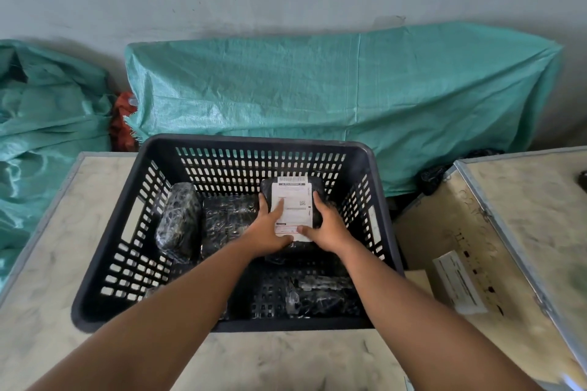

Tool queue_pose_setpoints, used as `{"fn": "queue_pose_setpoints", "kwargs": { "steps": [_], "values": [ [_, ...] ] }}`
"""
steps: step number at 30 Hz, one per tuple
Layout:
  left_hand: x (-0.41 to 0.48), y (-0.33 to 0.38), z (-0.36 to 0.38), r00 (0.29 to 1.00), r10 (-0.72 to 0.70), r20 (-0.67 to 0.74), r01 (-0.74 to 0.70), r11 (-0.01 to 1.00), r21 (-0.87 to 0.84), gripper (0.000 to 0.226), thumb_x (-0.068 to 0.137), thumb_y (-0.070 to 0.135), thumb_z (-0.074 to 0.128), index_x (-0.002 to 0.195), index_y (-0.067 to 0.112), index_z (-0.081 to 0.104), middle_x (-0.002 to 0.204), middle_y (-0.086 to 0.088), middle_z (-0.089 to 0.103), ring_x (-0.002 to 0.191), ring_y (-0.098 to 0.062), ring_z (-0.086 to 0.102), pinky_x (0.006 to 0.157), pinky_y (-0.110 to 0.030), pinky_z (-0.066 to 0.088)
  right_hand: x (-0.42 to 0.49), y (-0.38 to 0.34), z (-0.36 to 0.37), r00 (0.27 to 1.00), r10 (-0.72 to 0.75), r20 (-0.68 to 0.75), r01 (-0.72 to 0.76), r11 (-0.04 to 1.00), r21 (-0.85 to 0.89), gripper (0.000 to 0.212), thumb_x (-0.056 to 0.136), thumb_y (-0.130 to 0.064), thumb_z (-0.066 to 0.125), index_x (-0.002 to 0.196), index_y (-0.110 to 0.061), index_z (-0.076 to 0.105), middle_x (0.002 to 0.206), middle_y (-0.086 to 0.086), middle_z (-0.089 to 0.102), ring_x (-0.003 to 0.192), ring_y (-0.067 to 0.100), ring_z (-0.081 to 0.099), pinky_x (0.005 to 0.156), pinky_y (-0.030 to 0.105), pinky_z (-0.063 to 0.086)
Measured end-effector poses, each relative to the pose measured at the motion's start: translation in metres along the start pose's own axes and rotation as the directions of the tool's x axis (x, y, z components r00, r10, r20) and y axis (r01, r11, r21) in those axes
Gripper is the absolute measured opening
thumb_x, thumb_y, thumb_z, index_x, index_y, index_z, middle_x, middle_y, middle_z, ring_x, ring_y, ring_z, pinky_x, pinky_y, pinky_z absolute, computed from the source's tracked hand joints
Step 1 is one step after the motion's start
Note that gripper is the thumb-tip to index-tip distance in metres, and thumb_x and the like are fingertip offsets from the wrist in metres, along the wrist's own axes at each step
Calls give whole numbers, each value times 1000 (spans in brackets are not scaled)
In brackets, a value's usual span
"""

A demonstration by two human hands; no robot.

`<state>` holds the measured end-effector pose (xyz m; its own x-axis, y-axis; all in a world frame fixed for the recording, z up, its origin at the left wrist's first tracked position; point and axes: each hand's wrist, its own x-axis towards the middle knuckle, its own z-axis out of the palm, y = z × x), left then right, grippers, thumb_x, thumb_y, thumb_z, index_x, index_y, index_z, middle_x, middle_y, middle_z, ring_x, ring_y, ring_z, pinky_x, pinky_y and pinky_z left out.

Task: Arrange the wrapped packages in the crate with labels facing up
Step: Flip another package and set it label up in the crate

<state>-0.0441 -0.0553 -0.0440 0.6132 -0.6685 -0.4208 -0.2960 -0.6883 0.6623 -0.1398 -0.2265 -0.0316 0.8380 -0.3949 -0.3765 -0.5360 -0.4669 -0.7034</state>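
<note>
A black slotted crate stands on the table before me. Both my hands are inside it, gripping one black wrapped package with a white label facing up, at the crate's far right. My left hand rests on the package's left edge and label. My right hand clasps its right edge. To the left, a black package stands on its side next to a flat one; no labels show on them. Another black package lies near the front right.
The crate sits on a pale marbled table. A wooden box with metal edging and a paper label stands close on the right. Green woven sacks lie against the wall behind, and more sacking at left.
</note>
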Motion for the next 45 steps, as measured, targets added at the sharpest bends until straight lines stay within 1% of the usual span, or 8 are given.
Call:
{"fn": "queue_pose_setpoints", "kwargs": {
  "steps": [3, 8, 17, 27, 32, 35, 39, 45],
  "values": [
    [-2, -5, -3, 1000, 20, -2, -20, 999, 43, 123, 86, 44, 75, 159, 16, -20, 161, -8, -37, 149, -30, 31, 111, -35, 38, 3, 2, 0, 999, 7, 43, -9, 999, 39, 105, 86, -25, 83, 164, -26, 12, 159, 10, 38, 145, 28, 39, 118, 40, 35],
    [1, -9, -2, 999, 27, -23, -26, 998, 62, 121, 86, 50, 74, 160, 19, -16, 162, -5, -34, 142, -29, 42, 104, -34, 48, 3, 3, 0, 1000, 0, 20, -1, 999, 43, 103, 86, -22, 83, 164, -25, 15, 159, 9, 39, 146, 26, 39, 117, 36, 34],
    [5, 14, -31, 998, -35, -56, 38, 997, 66, 102, 84, 52, 75, 163, 23, 17, 166, -17, -20, 153, -42, 4, 122, -53, 21, -10, -30, -37, 982, -136, -132, 140, 990, 24, 68, 91, -18, 78, 152, -23, 49, 154, 6, 48, 142, 26, 44, 118, 40, 36],
    [-68, 62, -40, 964, 266, -24, -267, 949, -169, 61, 89, 35, 77, 146, 30, 55, 154, 9, 46, 138, -7, 43, 118, -35, 33, -103, -18, -71, 990, -139, 3, 138, 987, 79, 75, 86, -25, 83, 150, -34, 46, 146, -7, 53, 126, 14, 57, 97, 31, 49],
    [-90, 56, -24, 928, 246, 281, -233, 969, -81, 46, 84, 20, 84, 128, 23, 72, 125, 14, 70, 112, -2, 65, 101, -21, 46, -122, -15, -63, 969, -4, 245, 52, 980, -190, 46, 74, -21, 92, 107, -40, 67, 130, -5, 60, 120, 17, 59, 96, 36, 51],
    [-94, 51, -16, 904, 201, 378, -222, 975, 13, 42, 83, 27, 84, 124, 26, 74, 122, 14, 72, 98, 9, 66, 93, -16, 49, -125, -14, -54, 936, 82, 341, 47, 934, -354, 38, 77, -10, 88, 89, -40, 69, 124, -3, 62, 112, 18, 61, 90, 35, 52],
    [-98, 45, -9, 893, 162, 419, -173, 985, -13, 41, 88, 19, 81, 127, 27, 72, 134, 8, 67, 107, -9, 70, 97, -36, 57, -124, -14, -50, 937, 118, 329, 29, 912, -408, 40, 78, 4, 79, 82, -35, 74, 118, 3, 69, 97, 23, 68, 81, 34, 57],
    [-96, 41, -5, 921, 172, 349, -220, 970, 103, 66, 78, 12, 88, 139, 21, 63, 121, 24, 68, 103, 10, 64, 90, -8, 48, -124, -12, -49, 978, 60, 198, 2, 954, -299, 39, 74, 2, 86, 88, -33, 78, 123, 5, 66, 93, 19, 67, 74, 30, 55]
  ]
}}
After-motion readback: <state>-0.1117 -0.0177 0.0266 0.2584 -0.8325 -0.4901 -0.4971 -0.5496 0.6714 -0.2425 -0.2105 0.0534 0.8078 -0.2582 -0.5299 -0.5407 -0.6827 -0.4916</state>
